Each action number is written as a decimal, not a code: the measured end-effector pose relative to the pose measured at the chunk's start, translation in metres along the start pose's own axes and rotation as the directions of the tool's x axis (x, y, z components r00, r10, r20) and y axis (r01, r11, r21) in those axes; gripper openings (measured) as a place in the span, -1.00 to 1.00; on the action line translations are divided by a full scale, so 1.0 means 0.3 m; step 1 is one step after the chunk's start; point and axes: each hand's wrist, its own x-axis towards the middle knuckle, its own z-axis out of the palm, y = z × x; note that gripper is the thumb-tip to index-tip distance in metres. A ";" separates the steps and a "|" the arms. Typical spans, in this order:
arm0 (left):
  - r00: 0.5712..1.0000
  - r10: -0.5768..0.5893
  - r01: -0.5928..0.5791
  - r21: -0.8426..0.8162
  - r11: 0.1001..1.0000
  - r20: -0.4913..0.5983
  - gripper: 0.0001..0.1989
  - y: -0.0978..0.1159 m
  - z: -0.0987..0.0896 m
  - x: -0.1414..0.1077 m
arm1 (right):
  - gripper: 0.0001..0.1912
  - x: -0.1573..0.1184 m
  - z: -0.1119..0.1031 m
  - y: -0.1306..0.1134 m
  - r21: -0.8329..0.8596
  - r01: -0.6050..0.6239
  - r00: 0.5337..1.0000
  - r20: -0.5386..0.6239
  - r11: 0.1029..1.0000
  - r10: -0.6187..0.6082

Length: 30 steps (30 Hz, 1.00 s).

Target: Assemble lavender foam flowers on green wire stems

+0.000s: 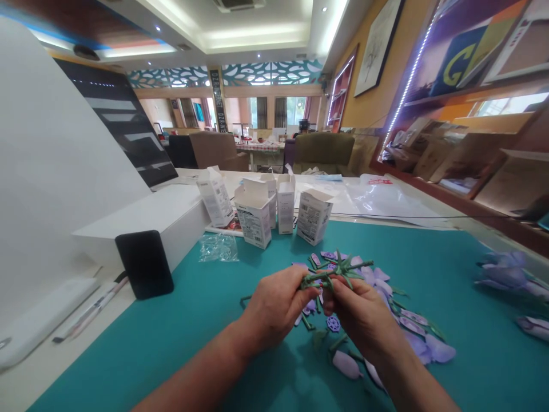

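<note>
Both hands meet above a green mat (189, 343). Between them is a green plastic flower stem (316, 278) with a spiky leaf cluster at its right end. My left hand (274, 303) is closed round the stem's left part. With thumb and fingers, my right hand (360, 306) pinches it just below the leaves, where a small red spot shows. Under and around the hands lie loose purple petals (437, 349), green stem pieces and a purple wheel-shaped part (333, 324). A pale bud-shaped piece (346, 365) rests nearer to me.
Several opened white boxes (253, 214) stand at the mat's far edge, beside a crumpled clear bag (218, 248). At left, a black phone-like slab (144, 264) leans on a white box (146, 212). A purple flower (506, 272) lies at far right. Plastic sheeting (386, 200) covers the back right.
</note>
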 end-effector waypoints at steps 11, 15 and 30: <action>0.998 0.044 -0.042 0.059 0.997 -0.040 -0.67 -0.001 0.014 -0.001 | -0.84 -0.013 -0.018 -0.058 -0.427 0.099 0.993 -0.011 0.899 -0.115; 0.998 0.049 -0.047 0.044 0.998 -0.044 -0.69 0.009 0.012 -0.002 | -0.84 -0.016 -0.015 -0.058 -0.450 0.124 0.991 0.003 0.884 -0.137; 0.992 0.070 -0.074 -0.038 0.997 -0.102 -0.78 0.006 0.029 -0.006 | -0.81 -0.018 0.006 -0.046 -0.427 0.112 0.992 -0.012 0.897 -0.130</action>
